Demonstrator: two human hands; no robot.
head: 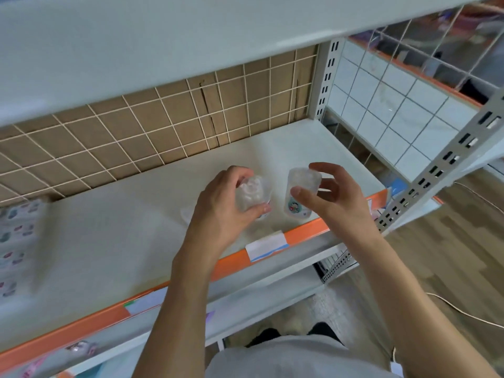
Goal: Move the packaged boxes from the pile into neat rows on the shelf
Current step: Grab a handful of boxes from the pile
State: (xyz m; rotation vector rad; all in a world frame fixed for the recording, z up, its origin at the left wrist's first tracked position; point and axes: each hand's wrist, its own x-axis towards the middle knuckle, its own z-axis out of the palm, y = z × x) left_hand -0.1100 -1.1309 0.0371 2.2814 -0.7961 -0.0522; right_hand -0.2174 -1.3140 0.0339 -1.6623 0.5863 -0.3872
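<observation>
Two small clear plastic packaged boxes stand near the front edge of the white shelf [114, 241]. My left hand [223, 205] grips the left box [252, 195], fingers curled over its top and thumb at its base. The right box [300, 192], with a cartoon label low on its front, sits just beside it. My right hand [324, 192] holds that box between thumb and forefinger, the other fingers spread loosely. A blurred stack of printed packages [16, 246] lies at the shelf's far left.
A wire grid over brown cardboard [163, 124] backs the shelf. An orange front lip [302, 233] carries a white price tag [267, 248]. An upper shelf board [163, 45] hangs overhead. A perforated upright [447, 165] stands to the right, wood floor beyond.
</observation>
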